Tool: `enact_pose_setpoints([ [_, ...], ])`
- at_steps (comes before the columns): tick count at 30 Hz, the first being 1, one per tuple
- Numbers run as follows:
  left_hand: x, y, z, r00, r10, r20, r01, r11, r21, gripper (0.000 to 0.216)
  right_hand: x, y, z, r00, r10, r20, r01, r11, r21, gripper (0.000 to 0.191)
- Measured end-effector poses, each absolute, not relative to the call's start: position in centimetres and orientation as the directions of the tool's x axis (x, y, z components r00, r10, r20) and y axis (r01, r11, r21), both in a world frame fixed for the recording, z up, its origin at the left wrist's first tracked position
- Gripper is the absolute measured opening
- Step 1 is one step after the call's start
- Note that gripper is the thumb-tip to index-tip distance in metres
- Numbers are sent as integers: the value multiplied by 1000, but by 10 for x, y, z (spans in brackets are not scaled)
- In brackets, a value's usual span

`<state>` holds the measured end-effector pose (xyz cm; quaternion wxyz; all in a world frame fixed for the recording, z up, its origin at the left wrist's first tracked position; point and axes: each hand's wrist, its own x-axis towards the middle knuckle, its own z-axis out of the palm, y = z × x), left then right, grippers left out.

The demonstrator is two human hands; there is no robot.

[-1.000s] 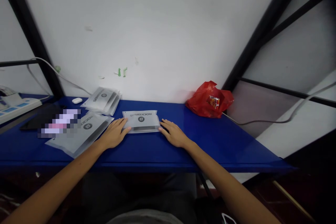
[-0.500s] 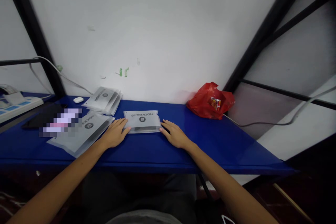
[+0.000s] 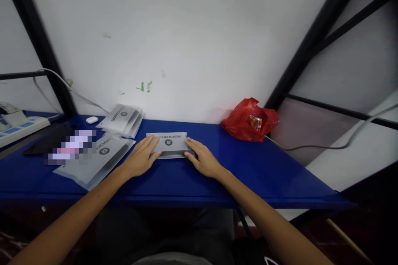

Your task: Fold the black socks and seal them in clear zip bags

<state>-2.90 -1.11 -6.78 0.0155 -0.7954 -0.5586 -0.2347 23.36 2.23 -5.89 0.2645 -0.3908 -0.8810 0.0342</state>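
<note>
Frosted grey rectangular plastic pouch (image 3: 169,145) lies flat, seemingly steadied by the spread, unclamped left hand (image 3: 140,158) at 9 o'clock and right hand (image 3: 203,159) at 3.

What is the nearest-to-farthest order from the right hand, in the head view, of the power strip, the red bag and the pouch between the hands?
From the right hand:
1. Pouch: to its left, its right end meeting the hand.
2. Red bag: to its right, farther back.
3. Power strip: far left of the view.
</note>
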Motion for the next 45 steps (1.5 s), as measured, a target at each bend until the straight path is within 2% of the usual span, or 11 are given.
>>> enact_pose_setpoints([
  [11,-13,-1,-58,320,937,138,913,-344,220,63,214,33,-59,-661,658,362,665,736,-124,52],
  [16,-14,3,-62,317,939,133,908,-341,242,63,212,36,-62,-673,649,354,665,741,-96,51],
  [30,-17,15,-61,294,951,93,919,-308,245,62,201,44,-59,-643,717,271,714,688,-127,52],
  [39,-21,23,-58,282,955,90,935,-295,195,58,193,53,-58,-635,740,223,730,669,-140,54],
  [45,-22,37,-55,206,976,72,967,-214,141,57,181,71,-58,-610,773,174,761,633,-140,57],
])
